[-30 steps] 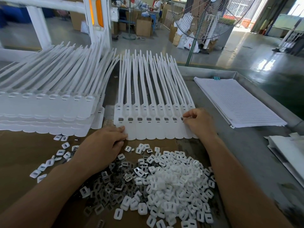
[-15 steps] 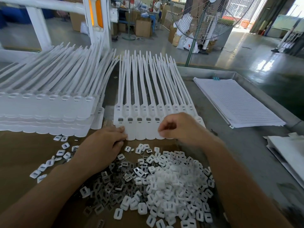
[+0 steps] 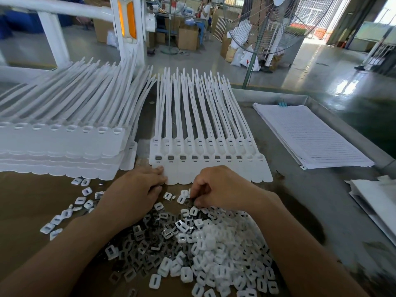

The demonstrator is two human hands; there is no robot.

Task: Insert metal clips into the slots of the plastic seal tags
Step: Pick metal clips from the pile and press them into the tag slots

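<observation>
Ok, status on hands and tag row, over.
Left hand flat, touching tag row. Right hand curled at clip pile, hold unclear. Two rightmost slots look empty. Nothing blocking.

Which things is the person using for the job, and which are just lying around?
For the job:
row of seal tags
pile of clips
left hand, resting on the tags
right hand, reaching into the pile

Just lying about:
stack of lined paper
big fan
cardboard boxes on the floor behind
</observation>
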